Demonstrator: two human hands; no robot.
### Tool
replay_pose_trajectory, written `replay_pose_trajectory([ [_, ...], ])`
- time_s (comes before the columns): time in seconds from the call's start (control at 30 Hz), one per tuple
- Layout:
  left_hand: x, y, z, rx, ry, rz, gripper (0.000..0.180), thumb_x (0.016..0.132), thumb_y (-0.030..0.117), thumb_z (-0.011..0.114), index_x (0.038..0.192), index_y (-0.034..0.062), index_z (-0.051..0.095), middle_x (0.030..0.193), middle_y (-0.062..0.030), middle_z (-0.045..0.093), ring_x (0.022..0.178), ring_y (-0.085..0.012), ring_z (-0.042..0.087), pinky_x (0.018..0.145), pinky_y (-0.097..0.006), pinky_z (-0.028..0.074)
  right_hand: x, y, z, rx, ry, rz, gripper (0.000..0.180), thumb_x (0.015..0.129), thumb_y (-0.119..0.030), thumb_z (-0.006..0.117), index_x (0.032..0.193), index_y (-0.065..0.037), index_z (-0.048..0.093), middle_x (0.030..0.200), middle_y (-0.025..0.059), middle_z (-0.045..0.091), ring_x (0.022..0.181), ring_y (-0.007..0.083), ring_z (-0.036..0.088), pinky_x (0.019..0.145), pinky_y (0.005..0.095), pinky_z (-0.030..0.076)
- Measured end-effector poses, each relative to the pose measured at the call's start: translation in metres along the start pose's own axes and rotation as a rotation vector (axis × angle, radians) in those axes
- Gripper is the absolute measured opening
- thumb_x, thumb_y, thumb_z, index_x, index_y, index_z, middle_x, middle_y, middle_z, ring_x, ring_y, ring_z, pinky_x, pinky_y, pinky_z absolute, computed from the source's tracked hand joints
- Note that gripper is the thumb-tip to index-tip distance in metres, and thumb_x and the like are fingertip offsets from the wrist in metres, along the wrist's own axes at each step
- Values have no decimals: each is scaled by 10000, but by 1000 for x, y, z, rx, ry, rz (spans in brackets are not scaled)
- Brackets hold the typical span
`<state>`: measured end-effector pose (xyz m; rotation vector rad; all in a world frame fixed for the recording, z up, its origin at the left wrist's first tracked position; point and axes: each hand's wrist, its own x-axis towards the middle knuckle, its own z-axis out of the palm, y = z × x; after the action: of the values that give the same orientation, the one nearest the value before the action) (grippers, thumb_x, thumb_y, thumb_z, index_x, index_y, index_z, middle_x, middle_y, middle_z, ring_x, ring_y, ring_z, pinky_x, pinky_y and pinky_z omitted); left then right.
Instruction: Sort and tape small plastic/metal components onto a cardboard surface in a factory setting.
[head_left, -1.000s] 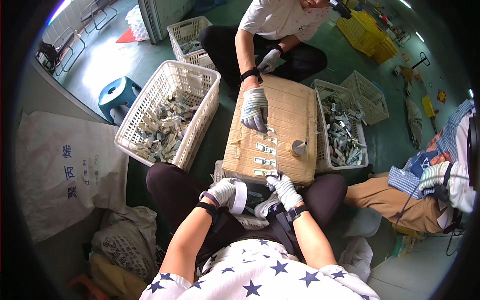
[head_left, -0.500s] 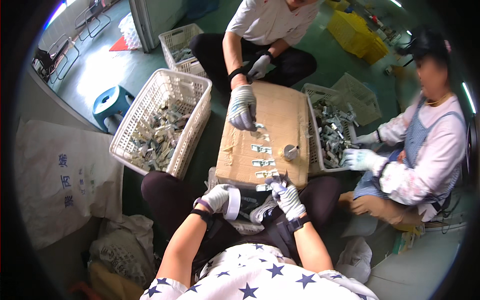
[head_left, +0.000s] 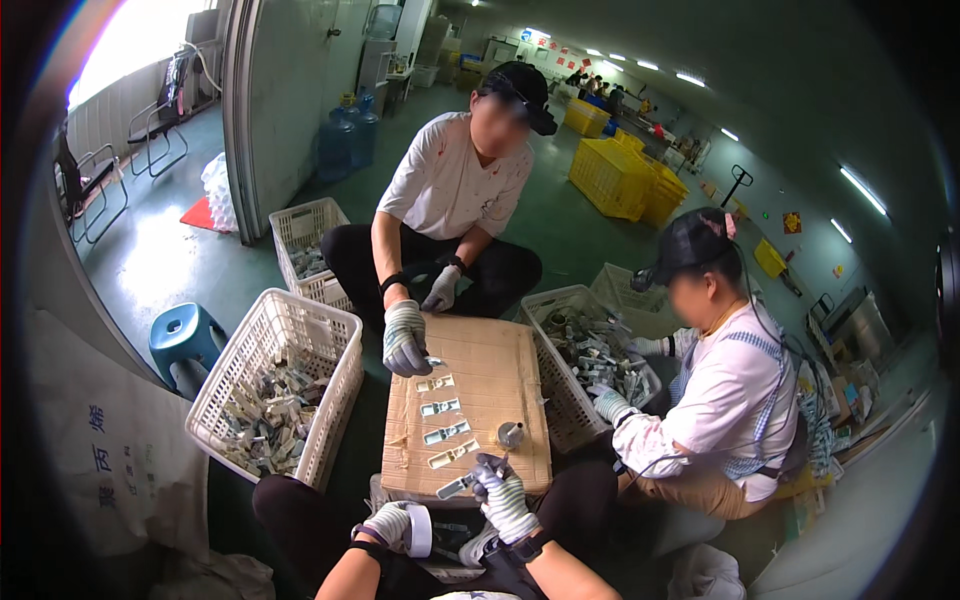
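My right hand (head_left: 503,497), in a striped knit glove, pinches a small grey part (head_left: 455,487) at the near edge of a flat cardboard box (head_left: 500,375). My left hand (head_left: 388,524), also gloved, lies curled in my lap beside a white band; its grip is unclear. A row of small pale parts (head_left: 440,420) lies on the box, with a small metal cylinder (head_left: 510,435) just beyond my right hand. Opposite me, a seated person's gloved hand (head_left: 405,340) sets a part at the far end of the row.
A white basket (head_left: 300,340) of mixed parts stands left of the box, another (head_left: 548,395) to its right, where a second seated person's gloved hand (head_left: 610,405) reaches in. A blue stool (head_left: 185,335), a white sack (head_left: 110,450) and a third basket (head_left: 305,235) are at left.
My head has tilted up, bringing both co-workers into view. My right hand has moved from my lap to the box's near edge with a small part. The left hand stays in my lap.
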<state>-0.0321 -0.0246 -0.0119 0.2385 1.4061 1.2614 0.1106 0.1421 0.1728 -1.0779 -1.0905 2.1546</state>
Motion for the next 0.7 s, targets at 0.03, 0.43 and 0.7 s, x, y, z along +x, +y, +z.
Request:
replay_pose_trajectory([
  [0.03,1,5,2,-18,-1,-12,146,848,21,585,956,64,674,829,-16,665,714,-156,608,652,-325,516,0,-4,9,7,5,-45,217,841,-140,682,1044,-112,613,754,-32,592,564,39,531,457,183,403],
  [0.43,-2,-1,12,-124,-115,-183,216,895,55,501,1048,108,645,931,-5,658,834,-149,611,754,-307,492,61,26,93,-46,7,-19,138,842,-235,695,930,-142,646,716,-39,621,514,50,487,428,199,363],
  [0.7,-14,21,24,-106,-136,-43,221,914,93,445,1048,116,620,952,-28,648,818,-210,632,715,-382,530,130,45,84,-115,54,49,119,834,-228,641,725,-196,604,593,-55,530,485,82,465,432,233,364],
])
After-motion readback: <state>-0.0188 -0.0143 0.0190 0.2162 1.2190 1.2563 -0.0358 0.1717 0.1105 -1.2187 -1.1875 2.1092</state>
